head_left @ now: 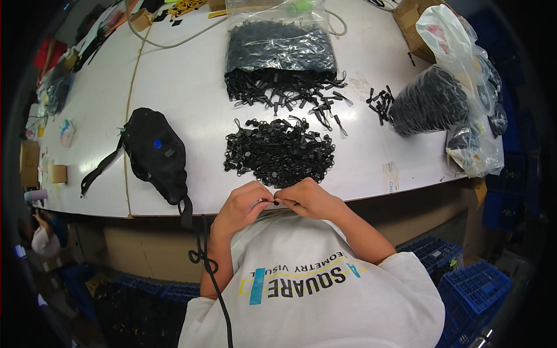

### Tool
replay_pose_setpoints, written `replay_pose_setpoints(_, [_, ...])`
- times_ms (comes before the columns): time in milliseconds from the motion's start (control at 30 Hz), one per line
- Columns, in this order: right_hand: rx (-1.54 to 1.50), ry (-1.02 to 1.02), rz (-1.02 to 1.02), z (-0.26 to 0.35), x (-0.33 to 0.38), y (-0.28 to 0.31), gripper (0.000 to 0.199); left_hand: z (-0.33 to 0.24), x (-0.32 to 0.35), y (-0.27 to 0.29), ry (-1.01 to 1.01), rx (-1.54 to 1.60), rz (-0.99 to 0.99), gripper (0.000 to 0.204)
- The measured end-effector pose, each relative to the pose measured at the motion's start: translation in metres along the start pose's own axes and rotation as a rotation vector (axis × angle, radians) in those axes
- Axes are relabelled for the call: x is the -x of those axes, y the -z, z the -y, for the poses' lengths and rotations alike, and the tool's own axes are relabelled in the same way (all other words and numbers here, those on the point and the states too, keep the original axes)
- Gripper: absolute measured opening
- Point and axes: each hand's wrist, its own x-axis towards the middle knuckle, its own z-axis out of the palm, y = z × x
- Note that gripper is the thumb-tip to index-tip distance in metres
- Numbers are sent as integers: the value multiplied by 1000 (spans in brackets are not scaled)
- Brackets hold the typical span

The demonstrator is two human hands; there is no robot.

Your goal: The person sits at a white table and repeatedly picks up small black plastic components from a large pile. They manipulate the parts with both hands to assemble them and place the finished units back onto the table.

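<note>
At the near edge of the table, my left hand (245,204) and my right hand (310,199) meet fingertip to fingertip. Both are closed in a pinch on a small black piece (275,202), mostly covered by the fingers; its exact kind cannot be made out. Just beyond them lies a heap of small black parts (278,152) with little rings or loops. Farther back, a clear plastic bag (281,49) lies with its opening toward me, and black pulls with cord loops (284,90) spill out of it.
A black pouch (154,153) with a strap lies to the left on the white table (197,116). At right are a few loose black pulls (380,104), a stuffed plastic bag (432,101) and a cardboard box (411,29). Blue crates (473,298) stand below at right.
</note>
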Motion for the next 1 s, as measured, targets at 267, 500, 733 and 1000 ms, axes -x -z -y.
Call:
replay_pose_setpoints(267, [-170, 29, 47, -6, 2, -5, 10, -3, 2, 2, 11, 23, 27, 15])
replay_pose_setpoints(500, [-348, -99, 394, -2, -4, 9, 19, -6, 4, 0, -151, -30, 98, 15])
replay_pose_setpoints(733, [-267, 0, 346, 2, -2, 6, 22, -2, 10, -2, -188, -46, 49, 16])
replay_pose_setpoints(1000, [-267, -102, 494, 8, -4, 9, 31, -1, 5, -3, -223, -31, 129, 19])
